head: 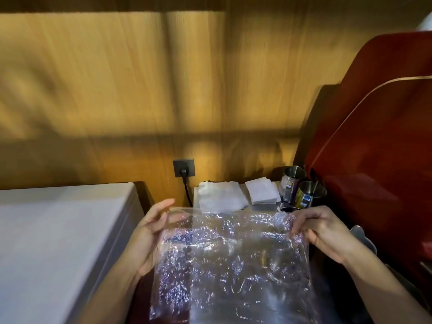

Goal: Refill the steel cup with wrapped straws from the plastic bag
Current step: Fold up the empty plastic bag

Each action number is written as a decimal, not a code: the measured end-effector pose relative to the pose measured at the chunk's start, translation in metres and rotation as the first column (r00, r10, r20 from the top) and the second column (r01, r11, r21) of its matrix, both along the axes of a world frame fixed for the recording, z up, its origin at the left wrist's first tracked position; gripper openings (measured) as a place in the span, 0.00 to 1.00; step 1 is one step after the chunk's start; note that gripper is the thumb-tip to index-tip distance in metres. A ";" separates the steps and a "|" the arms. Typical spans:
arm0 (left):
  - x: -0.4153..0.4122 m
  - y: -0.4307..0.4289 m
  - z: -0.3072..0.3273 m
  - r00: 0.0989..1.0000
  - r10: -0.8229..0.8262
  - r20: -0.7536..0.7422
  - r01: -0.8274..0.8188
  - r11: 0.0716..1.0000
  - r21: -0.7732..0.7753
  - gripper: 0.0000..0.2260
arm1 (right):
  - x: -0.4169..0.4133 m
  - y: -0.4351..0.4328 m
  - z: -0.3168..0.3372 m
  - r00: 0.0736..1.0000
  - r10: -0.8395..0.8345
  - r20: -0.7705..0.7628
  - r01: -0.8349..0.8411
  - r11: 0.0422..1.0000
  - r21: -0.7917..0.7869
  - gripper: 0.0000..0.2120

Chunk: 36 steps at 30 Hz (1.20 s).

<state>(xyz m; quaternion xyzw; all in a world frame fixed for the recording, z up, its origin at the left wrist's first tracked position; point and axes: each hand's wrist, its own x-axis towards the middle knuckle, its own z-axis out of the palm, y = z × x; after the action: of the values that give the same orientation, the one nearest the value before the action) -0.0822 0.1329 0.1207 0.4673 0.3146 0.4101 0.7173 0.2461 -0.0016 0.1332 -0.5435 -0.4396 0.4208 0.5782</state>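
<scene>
A crinkled clear plastic bag [231, 260] hangs spread out in front of me, low in the middle of the view. My left hand [149, 232] holds its upper left corner, fingers partly spread behind the film. My right hand [320, 230] pinches its upper right corner. I cannot make out straws through the shiny film. Two steel cups stand at the back right beyond the bag: one farther back [292, 181], one nearer [311, 194]. The rim of a third steel cup [289, 209] peeks out just above the bag's top edge.
Two stacks of white napkins [219, 196] [263, 190] lie on the counter behind the bag. A dark wall socket with a black cable [184, 170] sits on the wooden wall. A white chest-like surface [58, 230] fills the left; a red curved panel [374, 141] rises at right.
</scene>
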 end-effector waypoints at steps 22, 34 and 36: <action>0.020 -0.011 0.041 0.957 0.018 -0.290 0.148 0.827 0.542 0.05 | -0.013 -0.008 0.043 0.865 -0.020 0.501 -0.006 0.999 0.052 0.15; 0.027 -0.013 0.077 0.937 -0.113 -0.330 0.298 0.752 0.587 0.11 | -0.044 0.002 0.046 0.900 0.207 0.384 -0.231 0.973 0.019 0.04; 0.020 -0.008 0.072 0.940 -0.241 -0.241 0.327 0.837 0.439 0.19 | -0.042 0.000 0.044 0.951 0.147 0.273 -0.172 0.982 0.073 0.05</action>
<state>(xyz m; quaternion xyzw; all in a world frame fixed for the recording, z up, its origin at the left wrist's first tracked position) -0.0624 0.1250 0.1922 0.7037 0.1944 0.3200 0.6038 0.2041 -0.0020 0.1770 -0.5296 -0.5756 0.3676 0.5031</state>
